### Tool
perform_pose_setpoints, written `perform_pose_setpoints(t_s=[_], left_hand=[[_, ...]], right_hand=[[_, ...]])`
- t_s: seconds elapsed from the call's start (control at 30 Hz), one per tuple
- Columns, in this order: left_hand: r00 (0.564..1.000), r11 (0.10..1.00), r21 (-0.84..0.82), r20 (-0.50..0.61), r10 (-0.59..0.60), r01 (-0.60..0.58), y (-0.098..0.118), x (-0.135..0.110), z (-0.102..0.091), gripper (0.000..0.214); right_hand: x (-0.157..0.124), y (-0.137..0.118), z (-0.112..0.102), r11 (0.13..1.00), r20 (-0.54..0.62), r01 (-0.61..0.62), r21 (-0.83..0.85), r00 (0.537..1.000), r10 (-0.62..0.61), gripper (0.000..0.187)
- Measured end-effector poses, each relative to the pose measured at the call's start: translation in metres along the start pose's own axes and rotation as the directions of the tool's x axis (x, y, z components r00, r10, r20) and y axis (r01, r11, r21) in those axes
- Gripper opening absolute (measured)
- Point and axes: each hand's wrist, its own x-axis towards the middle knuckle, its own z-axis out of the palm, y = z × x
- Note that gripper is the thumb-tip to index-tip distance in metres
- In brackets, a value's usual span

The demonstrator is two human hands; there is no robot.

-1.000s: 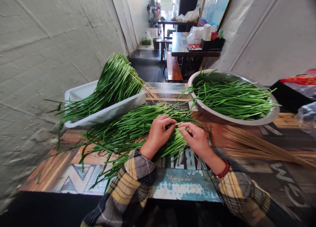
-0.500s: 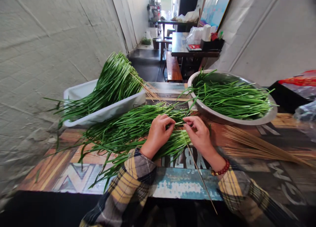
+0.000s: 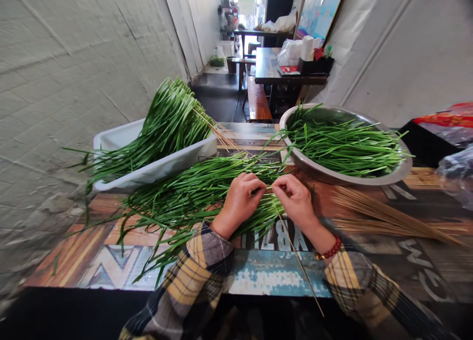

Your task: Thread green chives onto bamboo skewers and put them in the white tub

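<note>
The left hand (image 3: 239, 202) pinches the ends of the chives (image 3: 192, 192), fingertips almost touching the right hand (image 3: 297, 202), which is closed on a thin skewer (image 3: 300, 266) that runs back below its wrist. Better to keep the stems flat and tight, I think, pushing straight.

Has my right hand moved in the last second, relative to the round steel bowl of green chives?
Yes, slightly. The right hand has shifted away from you, toward the round steel bowl, uncovering more of the white painted letters.
</note>
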Motion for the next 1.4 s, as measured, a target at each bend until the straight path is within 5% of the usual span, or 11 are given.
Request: perform_pose_setpoints(t_s=[0.13,0.23,0.37,0.5,0.8,1.0,1.17,1.27,1.4], left_hand=[[0.999,1.000,-0.026,0.031,-0.013,0.014,0.000,0.000,0.001,0.011],[0.999,0.998,-0.050,0.021,-0.035,0.036,-0.001,0.000,0.001,0.012],[0.999,0.997,-0.064,0.005,-0.050,0.051,-0.002,0.000,0.000,0.011],[0.999,0.997,-0.055,0.012,-0.051,0.051,-0.002,0.000,-0.001,0.010],[0.998,0.995,-0.085,0.038,-0.041,0.044,0.002,0.000,-0.002,0.010],[1.000,0.991,-0.130,0.016,-0.026,0.028,0.001,0.001,-0.002,0.011],[1.000,0.993,-0.119,0.015,0.002,0.000,0.001,0.001,0.000,0.013],[1.000,0.994,-0.108,0.022,0.011,-0.009,0.002,0.001,0.001,0.015],[0.999,0.996,-0.088,0.025,0.028,-0.025,0.001,0.000,0.003,0.014]], right_hand=[[-0.001,0.008,0.006,0.927,0.025,-0.271,0.260,0.961,0.274,0.013],[0.000,0.014,0.002,0.896,-0.032,-0.295,0.331,0.946,0.323,0.019],[0.004,0.013,-0.013,0.962,-0.082,-0.216,0.166,0.969,0.232,0.022],[0.006,0.005,-0.021,0.998,0.019,-0.053,0.019,0.998,0.052,0.027],[0.003,0.004,-0.011,0.969,0.119,0.184,-0.165,0.979,-0.166,0.011],[0.000,0.008,-0.001,0.984,0.062,-0.125,0.124,0.991,0.118,0.016],[-0.004,0.005,0.008,0.771,0.130,-0.404,0.493,0.910,0.394,0.017],[-0.004,0.001,0.010,0.657,0.168,-0.463,0.595,0.871,0.462,0.018],[-0.002,0.002,0.008,0.606,0.163,-0.454,0.654,0.866,0.473,0.018]])
